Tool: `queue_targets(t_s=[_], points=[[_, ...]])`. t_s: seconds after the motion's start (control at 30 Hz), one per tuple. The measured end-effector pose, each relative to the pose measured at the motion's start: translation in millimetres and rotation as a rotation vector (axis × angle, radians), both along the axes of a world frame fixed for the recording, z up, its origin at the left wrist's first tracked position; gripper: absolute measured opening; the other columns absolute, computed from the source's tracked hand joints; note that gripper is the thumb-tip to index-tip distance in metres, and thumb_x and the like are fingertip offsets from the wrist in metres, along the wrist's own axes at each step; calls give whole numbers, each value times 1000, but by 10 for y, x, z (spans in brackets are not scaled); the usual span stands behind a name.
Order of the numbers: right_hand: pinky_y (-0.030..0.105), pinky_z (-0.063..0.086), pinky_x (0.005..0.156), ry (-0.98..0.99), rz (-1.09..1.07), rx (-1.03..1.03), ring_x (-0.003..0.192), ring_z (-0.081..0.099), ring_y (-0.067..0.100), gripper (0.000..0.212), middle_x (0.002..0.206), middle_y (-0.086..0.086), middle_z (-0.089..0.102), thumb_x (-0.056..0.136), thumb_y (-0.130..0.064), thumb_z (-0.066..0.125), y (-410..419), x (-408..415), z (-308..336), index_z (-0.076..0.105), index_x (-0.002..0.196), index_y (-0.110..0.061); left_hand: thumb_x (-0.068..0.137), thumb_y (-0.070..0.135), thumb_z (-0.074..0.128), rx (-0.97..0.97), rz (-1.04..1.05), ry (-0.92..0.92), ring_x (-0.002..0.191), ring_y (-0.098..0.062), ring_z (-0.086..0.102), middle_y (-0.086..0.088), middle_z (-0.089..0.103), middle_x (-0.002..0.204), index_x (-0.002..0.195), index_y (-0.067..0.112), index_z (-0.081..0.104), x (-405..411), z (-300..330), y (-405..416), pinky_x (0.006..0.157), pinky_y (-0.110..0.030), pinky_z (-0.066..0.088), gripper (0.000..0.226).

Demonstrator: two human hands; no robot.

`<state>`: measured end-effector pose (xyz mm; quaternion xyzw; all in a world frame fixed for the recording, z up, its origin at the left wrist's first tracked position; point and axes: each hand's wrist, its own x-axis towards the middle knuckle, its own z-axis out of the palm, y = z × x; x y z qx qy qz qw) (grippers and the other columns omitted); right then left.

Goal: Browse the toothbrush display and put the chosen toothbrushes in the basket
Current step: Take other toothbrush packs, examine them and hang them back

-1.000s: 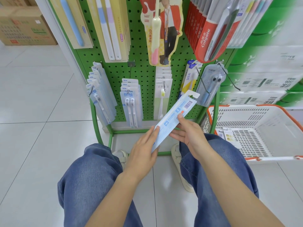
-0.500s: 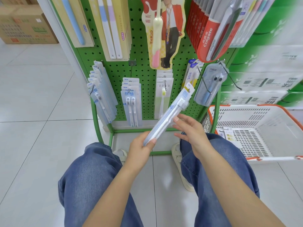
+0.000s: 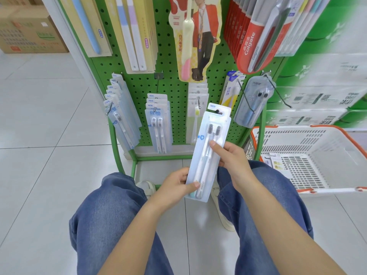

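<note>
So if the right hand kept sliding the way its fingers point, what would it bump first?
Probably nothing new: the right hand already grips the twin toothbrush pack, fingers pointing up-left. Beyond it hang the single toothbrush packs on the pegboard, though depth is unclear.

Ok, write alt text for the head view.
Both hands, left hand and right hand, hold a twin-pack of toothbrushes face up in front of a green pegboard display hung with more packs. A white basket with orange rim sits on the floor to the right.
</note>
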<state>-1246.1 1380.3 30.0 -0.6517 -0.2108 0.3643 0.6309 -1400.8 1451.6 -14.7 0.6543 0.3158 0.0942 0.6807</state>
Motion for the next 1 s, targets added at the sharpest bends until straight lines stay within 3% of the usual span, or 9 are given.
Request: queue_targets(t_s=[0.23, 0.37, 0.5, 0.63, 0.7, 0.73, 0.8, 0.9, 1.0], points=[[36, 55, 82, -24, 90, -6, 85, 68, 18, 20, 95, 8, 74, 91, -18, 64, -26, -33, 21, 70, 104, -5, 89, 19, 67, -5, 89, -115, 101, -10, 68, 5, 73, 109, 114, 24, 63, 6, 91, -35, 84, -20, 53, 25], [26, 54, 77, -120, 190, 30, 82, 69, 8, 13, 91, 0, 75, 89, -10, 64, -42, -135, 63, 71, 101, -9, 91, 21, 67, 111, 174, -161, 102, -13, 68, 6, 73, 108, 112, 26, 66, -18, 130, -16, 92, -33, 53, 22], [20, 52, 78, -167, 157, 185, 88, 68, 7, 22, 96, -2, 73, 86, -7, 70, 57, -210, 187, 65, 107, -8, 90, 24, 65, 204, 175, -138, 102, -11, 68, 9, 73, 107, 109, 32, 66, -33, 194, 63, 97, -40, 51, 21], [15, 49, 76, -112, 100, 321, 85, 63, 0, 26, 91, -11, 71, 82, -21, 56, 261, -246, 367, 64, 106, -14, 84, 33, 62, 296, 173, -97, 98, -13, 68, 8, 74, 103, 105, 33, 66, -55, 338, 217, 93, -41, 52, 21], [19, 47, 73, -167, 47, 334, 81, 59, 6, 15, 89, 3, 70, 87, -21, 57, 378, -272, 420, 64, 100, -16, 88, 30, 65, 339, 130, -37, 99, -14, 68, 5, 74, 103, 108, 25, 68, -83, 413, 339, 94, -41, 51, 21], [20, 46, 72, -194, 23, 354, 78, 57, 6, 8, 85, 8, 68, 92, -16, 57, 428, -284, 430, 64, 97, -15, 90, 28, 66, 395, 87, 14, 100, -11, 66, 7, 73, 105, 110, 23, 67, -108, 460, 410, 95, -39, 50, 20], [16, 45, 71, -259, -18, 382, 76, 57, 2, 17, 80, -2, 67, 98, -5, 52, 521, -294, 409, 63, 96, -18, 91, 30, 66, 548, 61, 68, 104, 1, 61, 18, 67, 111, 110, 32, 64, -178, 607, 552, 95, -28, 49, 19], [17, 44, 75, -336, -83, 350, 81, 55, 4, 26, 81, -2, 65, 100, -5, 47, 634, -305, 318, 63, 94, -26, 92, 29, 64, 579, 305, -123, 95, 3, 62, 20, 69, 102, 108, 32, 67, -267, 905, 775, 81, -13, 48, 17], [17, 44, 79, -362, -122, 245, 87, 54, 2, 22, 92, -3, 64, 101, -6, 44, 815, -321, 123, 66, 101, -10, 95, 27, 59, 588, 494, -277, 86, -4, 66, 14, 72, 90, 96, 31, 69, -210, 1055, 981, 76, -19, 52, 11]])
